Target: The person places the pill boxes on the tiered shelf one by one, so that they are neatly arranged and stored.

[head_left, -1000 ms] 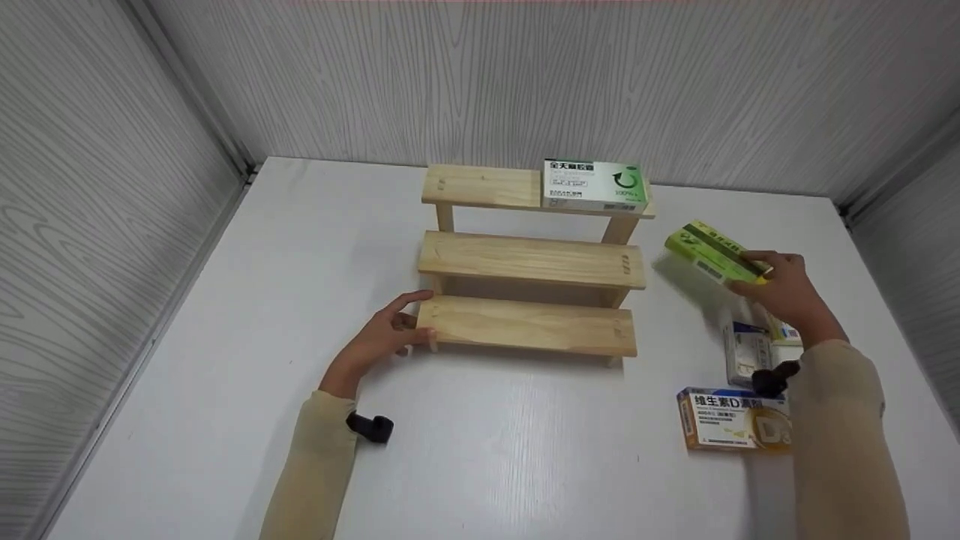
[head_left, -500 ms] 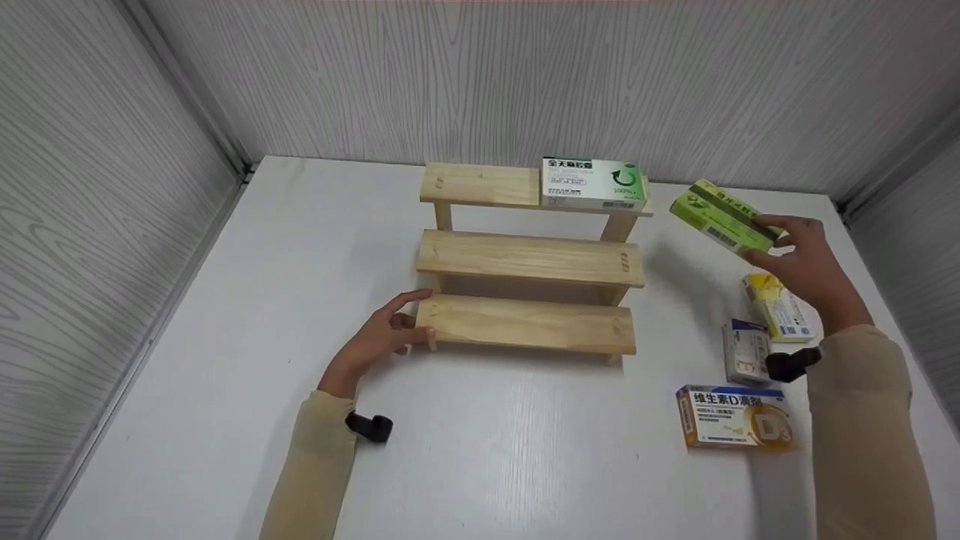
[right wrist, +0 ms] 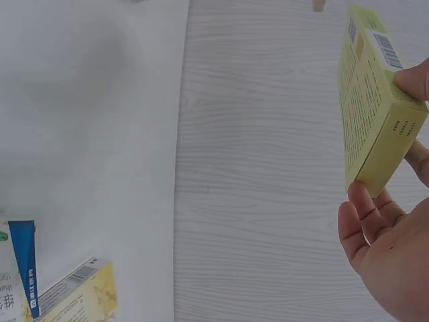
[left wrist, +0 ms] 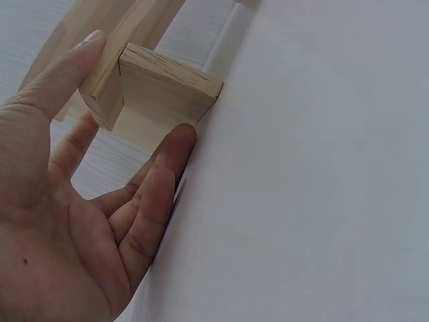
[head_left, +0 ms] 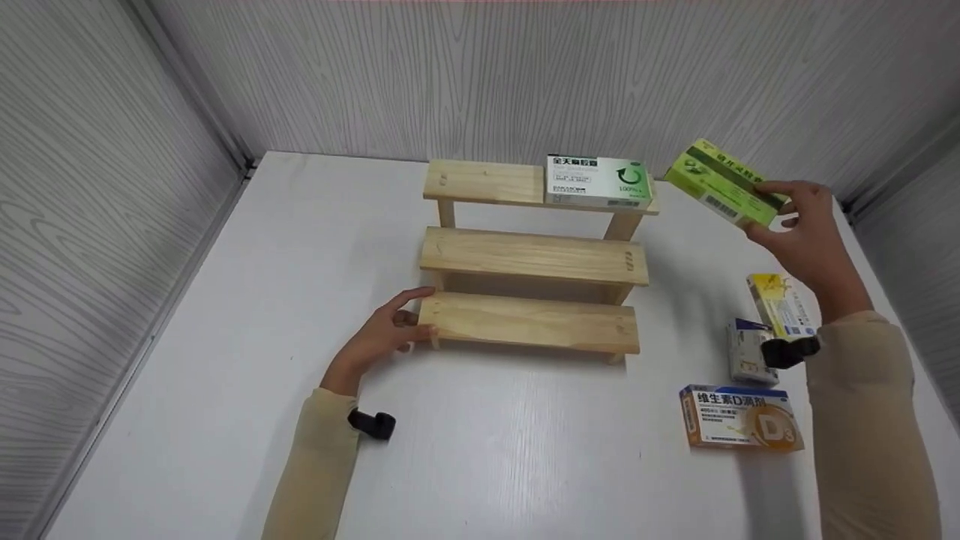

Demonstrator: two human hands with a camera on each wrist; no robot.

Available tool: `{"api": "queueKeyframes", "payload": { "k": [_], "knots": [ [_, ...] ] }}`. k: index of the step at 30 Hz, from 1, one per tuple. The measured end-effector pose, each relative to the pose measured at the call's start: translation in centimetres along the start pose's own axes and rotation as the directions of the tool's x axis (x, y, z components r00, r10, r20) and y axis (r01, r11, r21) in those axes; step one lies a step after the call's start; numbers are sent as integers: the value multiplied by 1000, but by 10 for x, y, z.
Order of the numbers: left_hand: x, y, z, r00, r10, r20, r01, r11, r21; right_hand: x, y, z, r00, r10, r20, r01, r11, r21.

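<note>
My right hand (head_left: 804,236) pinches a green medicine box (head_left: 724,182) at its right end, thumb on the lower edge and fingers on the upper. Tilted, the box hangs in the air right of the three-step wooden display stand (head_left: 529,322). In the right wrist view, the box (right wrist: 367,100) shows its printed back and a barcode side. My left hand (head_left: 382,328) grips the left end of the stand's lowest step, thumb at the front edge and index finger at the back; the left wrist view shows the board end (left wrist: 104,94) between them. A white-and-green medicine box (head_left: 598,182) lies on the top step's right side.
On the white table (head_left: 525,450) at right lie an orange-and-white vitamin D box (head_left: 742,420), a small white-and-purple box (head_left: 748,352) and a yellow-and-white box (head_left: 780,304), below my right forearm. Grey wood-grain panels (head_left: 450,82) enclose the back and sides.
My right hand has lifted the green medicine box up and away from the other boxes, toward the height of the top step. My left hand stays at the stand.
</note>
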State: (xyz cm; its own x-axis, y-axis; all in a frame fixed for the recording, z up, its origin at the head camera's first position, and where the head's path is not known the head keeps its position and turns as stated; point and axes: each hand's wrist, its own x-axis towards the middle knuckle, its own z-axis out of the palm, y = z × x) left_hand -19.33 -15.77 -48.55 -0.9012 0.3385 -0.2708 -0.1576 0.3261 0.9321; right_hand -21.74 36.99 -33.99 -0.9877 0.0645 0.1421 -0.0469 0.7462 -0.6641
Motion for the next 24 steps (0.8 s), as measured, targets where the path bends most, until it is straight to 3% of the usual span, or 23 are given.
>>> {"api": "queueKeyframes", "payload": {
  "k": [6,24],
  "knots": [
    [-1,1,-1,1000,9,7,-9,1000,-13,4,-19,2,999,-22,-44,24,999,42],
    [-2,-4,3,1000,-6,-5,6,1000,-13,22,-77,14,990,-143,9,142,984,104]
  ]
}}
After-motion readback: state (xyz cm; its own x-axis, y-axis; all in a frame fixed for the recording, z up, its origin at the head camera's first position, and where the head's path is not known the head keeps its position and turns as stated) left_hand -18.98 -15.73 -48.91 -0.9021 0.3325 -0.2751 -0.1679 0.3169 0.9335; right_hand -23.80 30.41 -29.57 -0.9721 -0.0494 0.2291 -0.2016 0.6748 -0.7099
